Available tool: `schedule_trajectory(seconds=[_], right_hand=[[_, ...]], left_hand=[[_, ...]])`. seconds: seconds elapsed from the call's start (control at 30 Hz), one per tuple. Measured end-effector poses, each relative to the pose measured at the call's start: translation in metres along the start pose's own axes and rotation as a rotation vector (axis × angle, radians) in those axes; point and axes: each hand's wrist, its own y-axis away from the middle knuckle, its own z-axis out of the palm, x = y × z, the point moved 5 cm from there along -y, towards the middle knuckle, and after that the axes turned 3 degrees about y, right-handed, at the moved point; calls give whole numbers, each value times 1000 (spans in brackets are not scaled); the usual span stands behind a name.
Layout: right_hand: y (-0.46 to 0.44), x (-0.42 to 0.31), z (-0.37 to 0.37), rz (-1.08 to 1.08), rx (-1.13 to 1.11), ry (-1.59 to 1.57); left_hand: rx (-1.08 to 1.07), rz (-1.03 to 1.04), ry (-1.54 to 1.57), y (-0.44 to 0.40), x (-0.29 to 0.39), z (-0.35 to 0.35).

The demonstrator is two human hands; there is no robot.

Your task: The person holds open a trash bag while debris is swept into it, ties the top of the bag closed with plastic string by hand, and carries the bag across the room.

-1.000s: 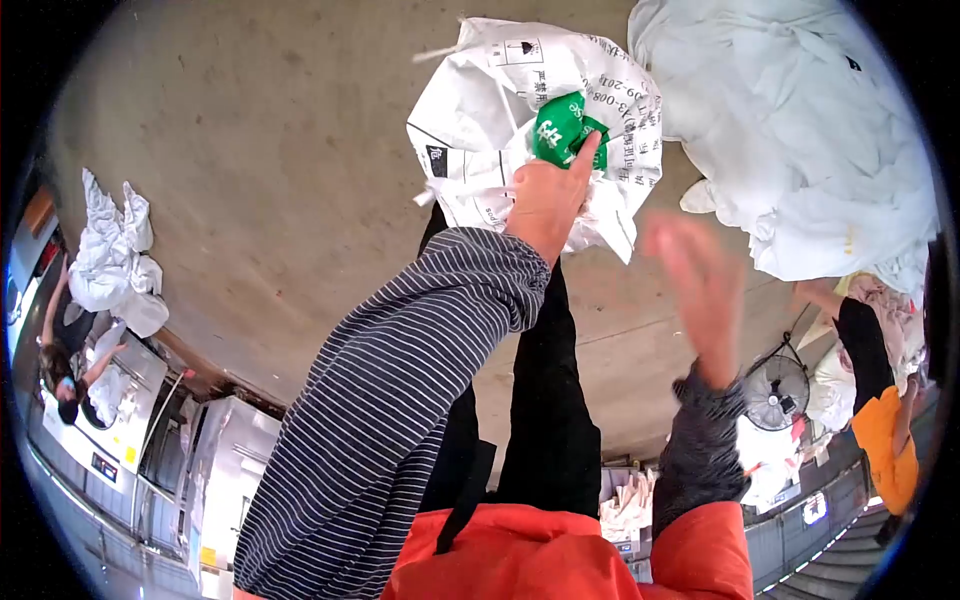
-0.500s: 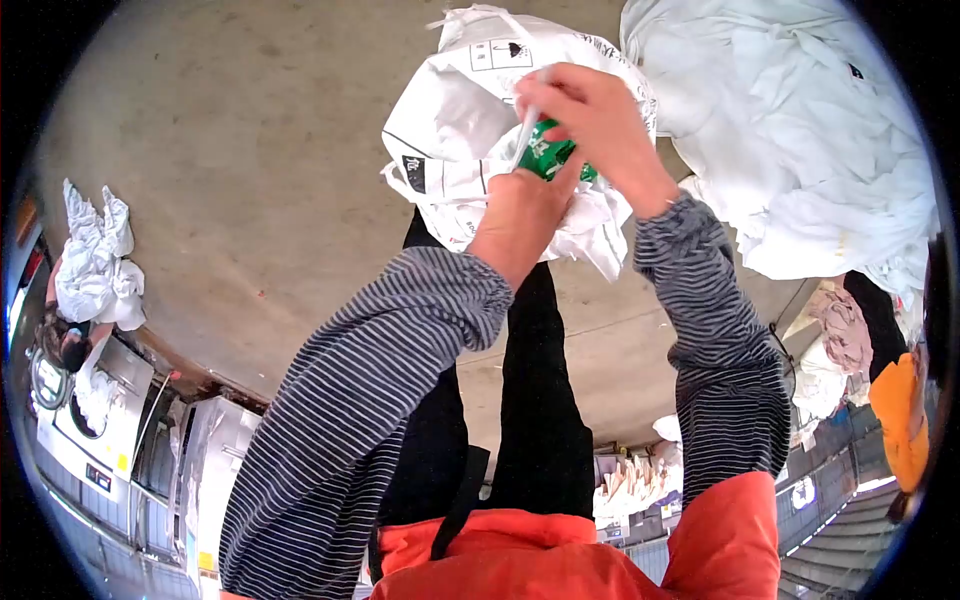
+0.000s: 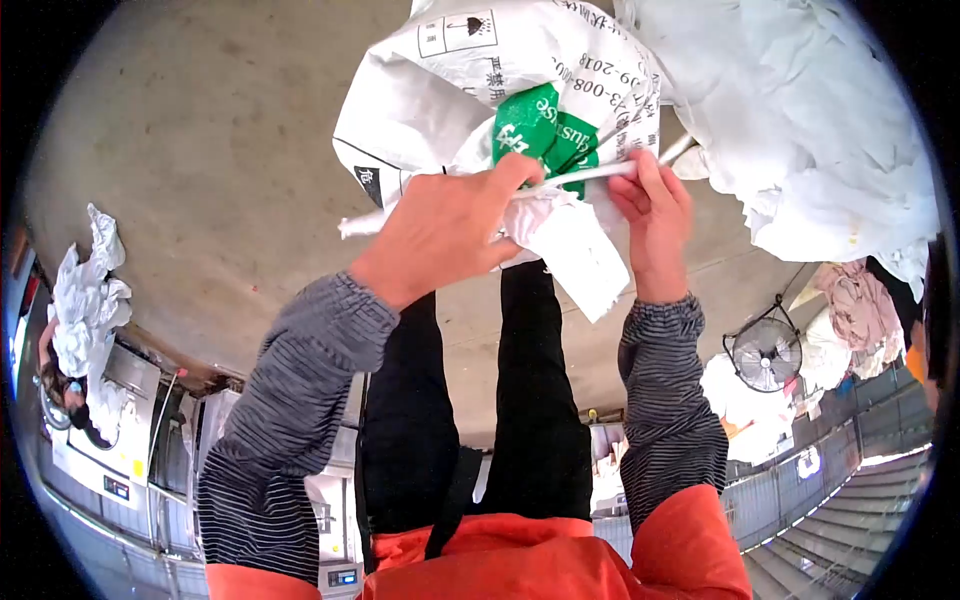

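A white printed bag (image 3: pixel 440 110) with a green patch (image 3: pixel 530 125) stands on the floor in front of my legs. A white strip (image 3: pixel 590 173) runs across the gathered bag between my hands. My left hand (image 3: pixel 440 230) is curled around the gathered neck of the bag, thumb and fingers on either side. My right hand (image 3: pixel 655 225) pinches the strip's right end between thumb and fingers. Below the strip, a white flap of the bag's mouth (image 3: pixel 585 255) hangs out between my hands.
A large heap of white cloth (image 3: pixel 820 130) lies at the upper right. A fan (image 3: pixel 765 355) stands at the right near more cloth. At the far left, a person (image 3: pixel 68 392) is beside white cloth (image 3: pixel 85 300) and a machine (image 3: pixel 110 450). An orange garment shows at the right edge.
My right hand has come in, taken the white strip and moved right with it. My left hand has shifted left and now wraps the gathered neck. The bag appears nearer.
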Motion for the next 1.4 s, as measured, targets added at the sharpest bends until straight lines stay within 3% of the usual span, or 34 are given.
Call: schedule_trajectory(seconds=[0.13,0.2,0.27,0.37,0.4,0.47,0.53,0.6,0.63,0.67,0.73,0.8,0.83,0.97,1.03,1.07,1.1,1.2,1.27,1.33,1.4], right_hand=[[-1,14,-11,61,-22,-236],[-2,9,-6,22,-61,-415],[7,-2,8,11,-3,-417],[11,-21,35,126,-352,-1048],[5,-18,35,121,-348,-1054],[-7,-14,40,93,-407,-950],[-4,-11,49,26,-279,-809],[0,-17,48,-196,-194,-348],[0,-16,47,-163,-99,-297],[0,-16,45,-166,-95,-294],[0,-17,47,-218,-150,-239],[-3,-15,45,-233,-163,-240],[-4,-14,45,-223,-176,-212],[-4,-16,49,-215,-186,-204],[-4,-15,49,-203,-169,-210],[-5,-14,48,-189,-151,-212],[-5,-14,48,-194,-149,-208],[-6,-14,47,-209,-152,-191],[-6,-12,46,-157,-158,-191],[-7,-12,44,-149,-152,-194],[-7,-12,41,-195,-258,-49]], left_hand=[[-180,-165,141,-7,-5,-10],[-193,-217,210,-10,-10,-10],[-56,-151,231,-5,-8,-19],[-52,-257,211,-13,-3,-17],[-87,-323,172,-15,-5,-16],[-109,-340,156,-17,-6,-14],[-40,-142,158,-16,-1,-24],[-9,-127,137,-24,-2,-36],[-73,-165,181,-31,4,-41],[-135,-200,224,-35,6,-42],[-146,-54,153,-39,8,-41],[-217,31,-271,-37,12,-35],[-259,70,-327,-39,15,-35],[-353,152,-329,-51,15,-48],[-381,-319,690,-50,2,-39],[-382,-315,691,-49,1,-31],[-278,-338,920,-47,-2,-24],[-119,-323,1246,-50,7,-8],[-58,-422,1457,-51,6,2],[-67,-501,1539,-55,-3,1],[-285,-308,950,-58,-1,3]])
